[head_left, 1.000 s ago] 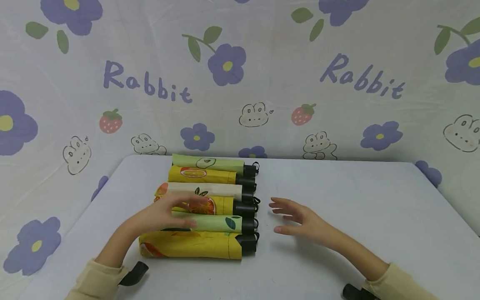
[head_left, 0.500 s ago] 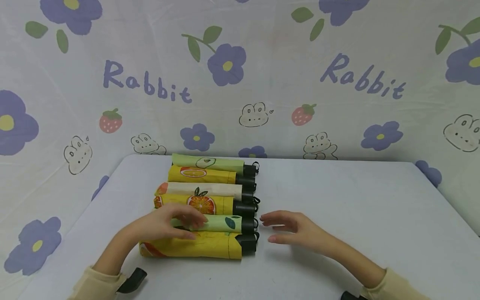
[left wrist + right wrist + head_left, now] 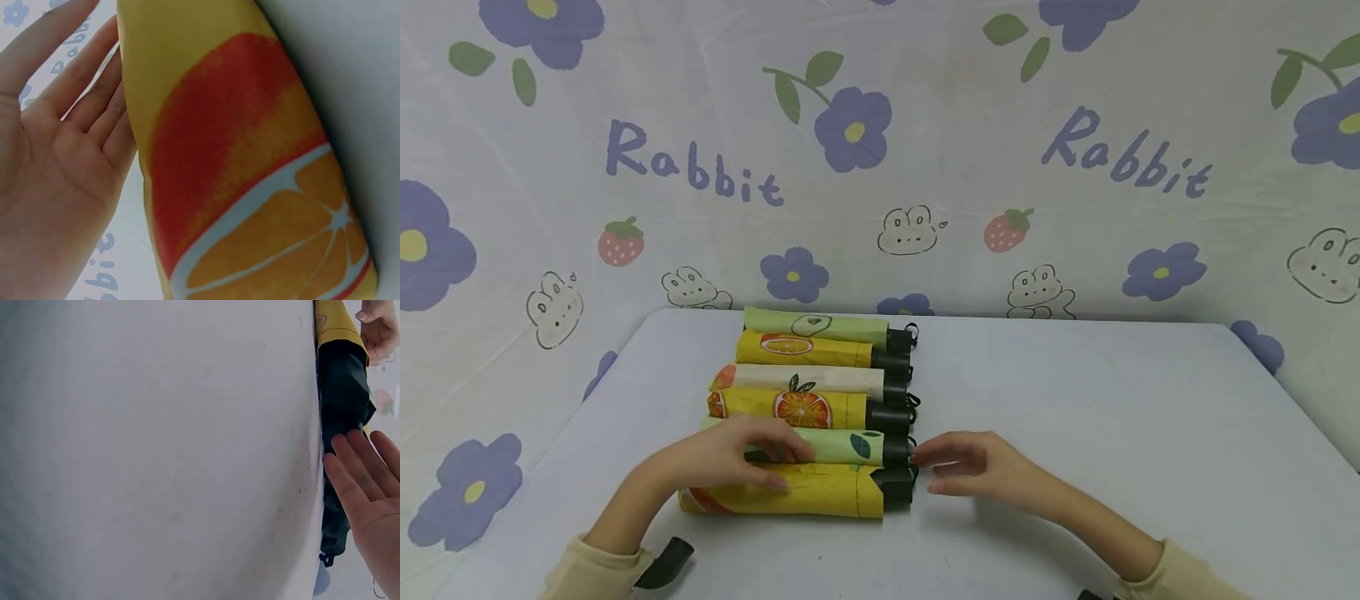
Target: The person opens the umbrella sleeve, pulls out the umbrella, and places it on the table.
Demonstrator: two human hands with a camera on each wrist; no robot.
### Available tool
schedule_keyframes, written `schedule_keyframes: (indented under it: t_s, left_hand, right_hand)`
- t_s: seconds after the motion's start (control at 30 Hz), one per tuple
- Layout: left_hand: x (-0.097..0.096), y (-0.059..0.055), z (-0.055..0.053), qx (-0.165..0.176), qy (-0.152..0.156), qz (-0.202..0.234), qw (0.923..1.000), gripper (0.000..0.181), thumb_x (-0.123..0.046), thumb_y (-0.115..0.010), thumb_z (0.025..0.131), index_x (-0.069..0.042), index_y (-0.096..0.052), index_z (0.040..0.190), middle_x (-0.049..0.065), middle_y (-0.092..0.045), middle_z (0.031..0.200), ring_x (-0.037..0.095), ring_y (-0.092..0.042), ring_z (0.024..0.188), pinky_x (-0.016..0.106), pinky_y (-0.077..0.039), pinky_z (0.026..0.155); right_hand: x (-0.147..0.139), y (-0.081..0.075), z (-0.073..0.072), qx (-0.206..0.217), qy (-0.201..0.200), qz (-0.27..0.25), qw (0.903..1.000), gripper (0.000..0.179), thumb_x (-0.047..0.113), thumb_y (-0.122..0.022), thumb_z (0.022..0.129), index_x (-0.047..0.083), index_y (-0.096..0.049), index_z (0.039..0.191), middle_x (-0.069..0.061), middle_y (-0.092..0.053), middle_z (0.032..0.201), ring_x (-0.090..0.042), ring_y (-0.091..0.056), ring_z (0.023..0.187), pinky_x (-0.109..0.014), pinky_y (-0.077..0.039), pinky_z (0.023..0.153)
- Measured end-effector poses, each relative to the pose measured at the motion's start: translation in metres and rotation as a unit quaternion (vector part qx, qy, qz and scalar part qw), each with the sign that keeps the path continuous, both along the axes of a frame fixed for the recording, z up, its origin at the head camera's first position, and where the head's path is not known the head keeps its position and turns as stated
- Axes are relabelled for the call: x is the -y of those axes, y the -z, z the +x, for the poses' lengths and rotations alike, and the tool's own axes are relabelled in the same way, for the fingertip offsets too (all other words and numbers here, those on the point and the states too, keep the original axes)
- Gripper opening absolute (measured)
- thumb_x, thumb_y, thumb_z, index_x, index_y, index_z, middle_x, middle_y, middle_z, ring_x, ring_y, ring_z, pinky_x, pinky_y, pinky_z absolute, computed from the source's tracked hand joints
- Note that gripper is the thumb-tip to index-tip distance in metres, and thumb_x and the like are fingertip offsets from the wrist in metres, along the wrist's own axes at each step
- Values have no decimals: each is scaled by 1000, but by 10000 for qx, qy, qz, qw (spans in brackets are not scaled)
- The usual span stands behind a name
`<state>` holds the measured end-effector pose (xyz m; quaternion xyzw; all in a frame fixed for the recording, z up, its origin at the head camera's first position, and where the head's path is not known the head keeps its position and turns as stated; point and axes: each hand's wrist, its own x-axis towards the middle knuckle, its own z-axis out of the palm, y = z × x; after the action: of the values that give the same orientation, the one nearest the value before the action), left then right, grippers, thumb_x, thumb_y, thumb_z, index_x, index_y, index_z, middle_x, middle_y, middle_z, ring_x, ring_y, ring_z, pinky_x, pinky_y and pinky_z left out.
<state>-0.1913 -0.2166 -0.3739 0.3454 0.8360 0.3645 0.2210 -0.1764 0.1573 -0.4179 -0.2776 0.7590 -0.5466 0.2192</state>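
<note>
Left wrist alone is showing an orange-slice print (image 3: pixel 269 234) on the nearest folded yellow fabric umbrella (image 3: pixel 820 493). Six are lying on the tabletop (image 3: pixel 1075 383): three yellow, two green (image 3: pixel 850 329), one cream (image 3: pixel 842 380); left hand (image 3: pixel 733 452) above, right hand (image 3: pixel 981 467) beside, fingers parted.

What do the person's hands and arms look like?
The left hand and right hand are ungloved. The left sleeve and right sleeve are plain cream. A dark, rounded piece shows by the left sleeve; a sliver of another by the right.
</note>
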Motion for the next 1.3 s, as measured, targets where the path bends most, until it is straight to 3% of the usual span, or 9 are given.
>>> schedule_keyframes:
  t_s: [0.27,0.63,0.83,1.3]
  left_hand:
    - [2,6,-3,-164,186,6,9997,34,-28,-75,86,-26,-68,119,-7,-68,117,7,-64,105,24,-54,93]
    - [1,6,-2,-104,228,-12,9997,35,-27,-75,85,-26,-68,119,-7,-67,118,7,-63,105,24,-53,94]
    - [2,6,0,-115,216,-36,9997,36,-26,-76,85,-25,-68,120,-7,-67,119,6,-63,107,24,-53,95]
    - [1,5,2,-266,222,-179,9992,38,-28,-76,84,-28,-67,120,-10,-66,121,6,-62,110,25,-53,97]
  right_hand:
    - [4,2,0,79,35,34,10000,45,21,-72,88,4,-60,129,-16,-62,132,-32,-60,122,-32,-52,100]
    - [14,2,5,277,-6,-44,9996,46,19,-74,87,2,-61,127,-20,-61,131,-28,-64,116,-25,-54,96]
    - [20,4,10,282,233,-59,9993,46,20,-75,86,0,-62,125,-21,-63,126,-23,-67,110,-23,-55,92]
    - [33,9,21,253,768,-290,9963,49,14,-77,83,-7,-61,125,-27,-63,124,-30,-68,107,-22,-56,88]
